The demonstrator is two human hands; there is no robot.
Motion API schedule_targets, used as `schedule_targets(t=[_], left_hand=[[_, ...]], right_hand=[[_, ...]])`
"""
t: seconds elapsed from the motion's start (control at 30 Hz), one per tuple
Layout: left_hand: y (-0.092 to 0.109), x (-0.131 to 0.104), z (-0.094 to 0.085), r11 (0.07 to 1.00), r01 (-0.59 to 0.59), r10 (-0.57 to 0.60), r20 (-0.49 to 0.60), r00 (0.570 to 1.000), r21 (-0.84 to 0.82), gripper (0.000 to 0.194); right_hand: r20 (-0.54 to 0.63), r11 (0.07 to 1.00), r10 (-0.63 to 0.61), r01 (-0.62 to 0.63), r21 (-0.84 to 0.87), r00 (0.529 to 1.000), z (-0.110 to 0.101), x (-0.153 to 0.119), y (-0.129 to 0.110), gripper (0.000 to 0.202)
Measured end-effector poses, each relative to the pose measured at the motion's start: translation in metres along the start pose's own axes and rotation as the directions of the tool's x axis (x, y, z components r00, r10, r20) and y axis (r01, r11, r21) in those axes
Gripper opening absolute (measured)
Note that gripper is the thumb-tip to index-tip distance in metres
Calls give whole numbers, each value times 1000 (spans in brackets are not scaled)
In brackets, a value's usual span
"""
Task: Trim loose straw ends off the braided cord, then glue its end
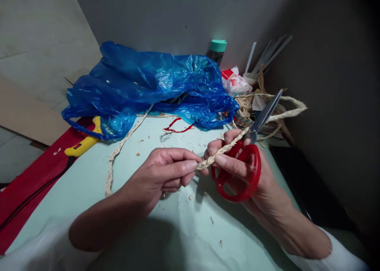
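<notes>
A pale braided straw cord (pixel 229 145) runs between my two hands above the table. My left hand (pixel 170 168) pinches it between thumb and forefinger. With thumb and fingers my right hand (pixel 242 170) grips the cord a little further along, and it also has red-handled scissors (pixel 252 180) hanging on it. The scissors' metal blades (pixel 265 114) point up and away to the right and look closed. Behind them the cord loops out to the right. Another length of the braid (pixel 114 156) lies on the left of the table, reaching up to a blue plastic bag.
The crumpled blue plastic bag (pixel 142 77) spreads across the back. A yellow-handled tool (pixel 83 144) with a black cable lies at left. Behind are a green-lidded jar (pixel 218 46), white sticks (pixel 271 53) and straw bundles. A red cord (pixel 181 129), straw scraps and a black flat object (pixel 305 184) lie about.
</notes>
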State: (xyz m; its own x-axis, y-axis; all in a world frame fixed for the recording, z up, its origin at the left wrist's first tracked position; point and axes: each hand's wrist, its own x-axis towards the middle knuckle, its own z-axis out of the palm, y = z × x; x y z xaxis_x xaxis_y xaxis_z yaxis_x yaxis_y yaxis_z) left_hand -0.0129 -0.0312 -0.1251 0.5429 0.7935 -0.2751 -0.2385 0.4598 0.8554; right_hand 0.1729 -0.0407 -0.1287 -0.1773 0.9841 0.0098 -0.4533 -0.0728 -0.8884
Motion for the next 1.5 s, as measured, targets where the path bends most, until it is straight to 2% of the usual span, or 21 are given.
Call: schedule_targets(t=[0.1, 0.2, 0.27, 0.3, 0.33, 0.4, 0.47, 0.53, 0.6, 0.63, 0.7, 0.8, 1.07, 1.2, 1.5], left_hand=[[1, 0, 1, 999, -26, 27, -20, 999, 38, 13], [4, 0, 4, 988, -87, 97, -73, 993, 130, 11], [5, -1, 4, 973, -123, 150, -129, 980, 195, 11], [5, -2, 4, 966, -144, 180, -158, 971, 215, 10], [6, -3, 4, 961, -163, 205, -183, 961, 222, 10], [7, -5, 3, 956, -198, 244, -214, 946, 215, 10], [8, -6, 2, 956, -215, 260, -235, 937, 200, 10], [10, -7, 2, 959, -215, 259, -263, 929, 187, 9], [12, -8, 3, 959, -215, 261, -285, 922, 182, 8], [13, -8, 3, 956, -221, 270, -289, 919, 193, 8], [14, -9, 4, 939, -239, 307, -290, 907, 246, 7], [14, -8, 4, 911, -263, 356, -284, 890, 317, 8], [11, -4, 3, 911, -259, 363, -329, 872, 320, 8], [12, -5, 3, 930, -258, 336, -325, 884, 261, 8], [10, -8, 1, 938, -230, 308, -316, 897, 260, 6]], right_hand=[[-11, 998, -17, 16, -57, 1000, -3, 3, 0, 30], [-69, 974, -71, 54, -221, 995, -9, 4, -1, 31], [-92, 903, -120, 70, -425, 988, -14, 2, -4, 27], [-79, 832, -146, 79, -550, 986, -16, 1, -6, 24], [-44, 731, -168, 94, -676, 985, -18, 0, -8, 21], [93, 467, -191, 174, -867, 977, -21, -2, -11, 16], [263, 183, -194, 298, -937, 945, -22, -3, -11, 17], [385, -88, -202, 375, -923, 900, -23, -4, -10, 21], [454, -315, -215, 379, -870, 864, -24, -5, -8, 23], [470, -399, -219, 361, -843, 855, -25, -6, -7, 23], [485, -508, -220, 325, -798, 847, -27, -6, -6, 20], [501, -582, -203, 308, -753, 841, -29, -5, -7, 17], [560, -630, -141, 362, -687, 817, -30, -5, -7, 25], [574, -641, -159, 358, -679, 803, -31, -4, -7, 27], [600, -664, -178, 355, -658, 780, -30, -3, -6, 23]])
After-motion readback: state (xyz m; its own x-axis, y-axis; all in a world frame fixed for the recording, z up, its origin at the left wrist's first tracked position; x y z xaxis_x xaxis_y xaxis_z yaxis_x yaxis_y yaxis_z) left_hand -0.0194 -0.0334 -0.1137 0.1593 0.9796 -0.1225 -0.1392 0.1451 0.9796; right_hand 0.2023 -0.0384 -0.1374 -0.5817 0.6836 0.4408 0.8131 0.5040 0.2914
